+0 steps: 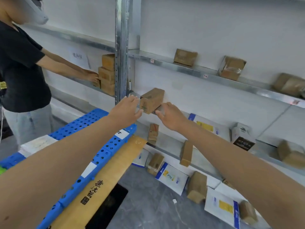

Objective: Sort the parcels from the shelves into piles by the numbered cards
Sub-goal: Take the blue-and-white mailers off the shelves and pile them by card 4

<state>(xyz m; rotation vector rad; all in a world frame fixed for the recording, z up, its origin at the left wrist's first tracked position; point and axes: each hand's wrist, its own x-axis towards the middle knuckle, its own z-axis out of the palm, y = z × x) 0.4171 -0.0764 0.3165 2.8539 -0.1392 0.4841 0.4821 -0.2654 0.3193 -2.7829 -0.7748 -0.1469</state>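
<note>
A brown cardboard parcel [152,100] sits tilted at the front edge of the middle shelf [219,120], beside the metal upright. My left hand [127,109] reaches to its left side with fingers straight, the thumb close to the box's lower corner. My right hand [171,117] is at its lower right side, fingertips touching the box where it meets the shelf edge. Neither hand wraps around it. A white card marked 4 [121,134] lies on the blue perforated pallet [79,126] under my left forearm. Another white card [89,169] lies nearer me.
Another person in a black shirt [19,66] stands left, a hand on a stack of boxes [107,73]. Brown boxes [185,57] [231,67] sit on the upper shelf above labels 1 [152,60] and 2 [205,76]. Boxes and white mailers [171,177] crowd the lower shelves. A wooden board [115,169] leans on the pallet.
</note>
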